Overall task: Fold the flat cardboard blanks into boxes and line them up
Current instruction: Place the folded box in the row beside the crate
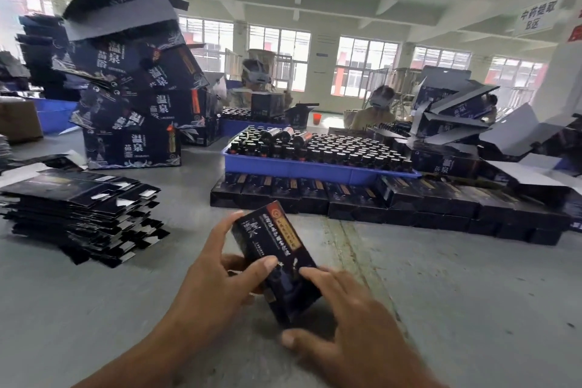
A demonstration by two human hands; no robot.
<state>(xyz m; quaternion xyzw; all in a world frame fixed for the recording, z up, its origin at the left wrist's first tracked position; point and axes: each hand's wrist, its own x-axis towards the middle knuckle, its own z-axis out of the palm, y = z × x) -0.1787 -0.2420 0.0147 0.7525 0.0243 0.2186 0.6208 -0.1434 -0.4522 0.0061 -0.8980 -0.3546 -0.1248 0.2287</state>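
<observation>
Box in hand: one dark folded box (277,261), held tilted above the near middle of the worktop (456,293); gold and red label strip on its upper face
Left hand (217,268): grip closed around the box's left side; thumb lies across the printed face
Right hand (343,321): fingers curled on the box's lower right edge; thumb underneath near the bottom corner
Flat blanks (78,214): one stack at the left edge; too many to count
Finished boxes (378,201): one long row toward the far side, under the tray; number unclear
Blue tray (315,167): one, full of dark bottles (340,151)
Large cartons (132,104): a leaning pile of about four at the far left
People: two seated beyond the tray
</observation>
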